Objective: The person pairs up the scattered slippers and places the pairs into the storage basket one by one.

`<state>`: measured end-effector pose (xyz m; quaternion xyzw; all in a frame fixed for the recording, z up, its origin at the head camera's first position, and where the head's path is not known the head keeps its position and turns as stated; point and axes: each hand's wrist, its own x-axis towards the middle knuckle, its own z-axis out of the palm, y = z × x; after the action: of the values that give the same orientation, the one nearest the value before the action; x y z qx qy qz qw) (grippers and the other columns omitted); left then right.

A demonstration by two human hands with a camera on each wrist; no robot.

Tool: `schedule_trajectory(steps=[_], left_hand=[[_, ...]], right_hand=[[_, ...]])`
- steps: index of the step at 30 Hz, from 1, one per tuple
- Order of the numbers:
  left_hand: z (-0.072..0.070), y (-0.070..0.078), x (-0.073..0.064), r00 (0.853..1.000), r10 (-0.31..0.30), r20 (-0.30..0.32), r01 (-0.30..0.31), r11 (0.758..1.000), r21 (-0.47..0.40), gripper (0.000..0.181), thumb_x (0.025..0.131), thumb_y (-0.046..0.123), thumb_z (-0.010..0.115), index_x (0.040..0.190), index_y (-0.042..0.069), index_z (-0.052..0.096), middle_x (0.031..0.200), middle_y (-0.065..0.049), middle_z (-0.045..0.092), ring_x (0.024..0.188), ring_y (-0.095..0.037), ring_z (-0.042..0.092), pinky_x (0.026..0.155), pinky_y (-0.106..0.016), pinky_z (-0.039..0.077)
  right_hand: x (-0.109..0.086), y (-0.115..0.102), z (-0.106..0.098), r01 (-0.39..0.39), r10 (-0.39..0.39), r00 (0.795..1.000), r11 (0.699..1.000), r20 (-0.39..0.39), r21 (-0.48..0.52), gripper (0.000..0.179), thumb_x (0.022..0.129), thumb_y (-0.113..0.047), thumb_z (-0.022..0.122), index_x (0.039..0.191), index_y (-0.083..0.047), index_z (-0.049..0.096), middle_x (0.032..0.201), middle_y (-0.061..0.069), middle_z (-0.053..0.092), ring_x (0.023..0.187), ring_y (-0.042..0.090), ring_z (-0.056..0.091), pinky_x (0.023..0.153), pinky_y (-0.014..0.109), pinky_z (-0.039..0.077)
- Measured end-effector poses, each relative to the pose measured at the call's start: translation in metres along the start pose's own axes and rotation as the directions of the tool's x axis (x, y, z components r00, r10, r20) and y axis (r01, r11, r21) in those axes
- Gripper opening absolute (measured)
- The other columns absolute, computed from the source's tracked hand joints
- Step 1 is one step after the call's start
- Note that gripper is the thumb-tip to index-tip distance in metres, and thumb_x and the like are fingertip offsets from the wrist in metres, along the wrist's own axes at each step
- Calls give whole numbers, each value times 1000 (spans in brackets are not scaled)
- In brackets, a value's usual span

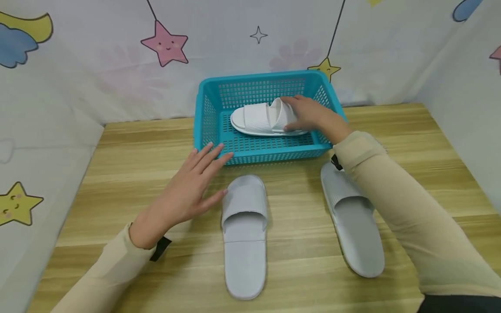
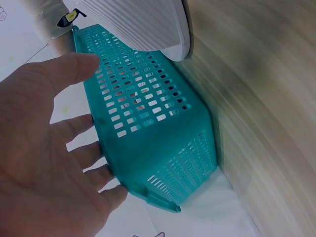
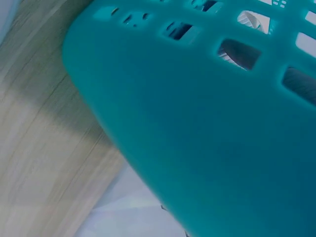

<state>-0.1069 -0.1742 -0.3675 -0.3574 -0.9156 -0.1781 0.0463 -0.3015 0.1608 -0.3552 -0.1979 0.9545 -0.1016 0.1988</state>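
Inside the blue-green basket (image 1: 258, 154) lies what looks like a pair of white slippers (image 1: 256, 119), with two ribbed straps showing. My right hand (image 1: 309, 114) reaches over the basket's right side and grips the right-hand strap, fingers on the far side and thumb on the near side. The left hand (image 1: 184, 187) is spread with straight fingers, its fingertips at the basket's near left rim. Its thumb overlaps the edge of a grey slipper (image 1: 245, 256) on the table. In the right wrist view the basket wall (image 3: 163, 118) hides the right hand.
Another grey slipper (image 1: 360, 234) lies to the right on the wood-grain table (image 1: 297, 261), partly under the right sleeve (image 1: 391, 187). Behind the basket hangs a white cloth (image 1: 235, 52) printed with stars, and more white cloth borders the table's sides.
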Motion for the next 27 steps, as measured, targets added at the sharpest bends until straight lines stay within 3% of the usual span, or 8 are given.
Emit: schedule_trajectory(steps=[4,10,18,24,27], left_hand=[[0,3,-1,1000,21,-9,-21,1000,-8,75,99,24,77,163,8,41,170,-23,32,161,-46,17,127,-65,18],[0,12,-9,992,129,4,-128,987,-99,65,97,15,78,156,9,52,169,-22,34,161,-44,21,126,-65,21],[2,19,-7,963,255,90,-240,959,-149,60,99,14,76,155,13,54,167,-11,43,158,-34,33,125,-58,32],[6,21,-1,938,343,52,-332,931,-155,56,98,7,75,152,10,57,158,-11,55,153,-35,42,122,-52,39],[6,22,0,937,342,65,-330,933,-146,54,99,5,73,151,9,58,156,-11,56,152,-35,44,121,-51,40]], right_hand=[[1,2,-2,-16,16,1000,1000,6,12,98,100,-33,75,172,-12,12,174,28,15,157,50,25,122,65,31],[1,2,2,-1,0,999,1000,39,26,100,100,-33,74,172,-13,7,174,28,13,155,50,27,121,64,33],[-2,-2,-1,-6,5,999,1000,33,14,100,101,-34,73,172,-12,6,173,29,13,156,50,26,123,65,30],[-2,1,-3,-14,13,999,1000,50,24,101,102,-35,72,172,-14,3,175,28,7,159,51,17,125,65,25],[-2,1,-7,-18,16,998,1000,55,24,101,102,-37,70,172,-15,1,175,27,6,161,50,12,126,66,22]])
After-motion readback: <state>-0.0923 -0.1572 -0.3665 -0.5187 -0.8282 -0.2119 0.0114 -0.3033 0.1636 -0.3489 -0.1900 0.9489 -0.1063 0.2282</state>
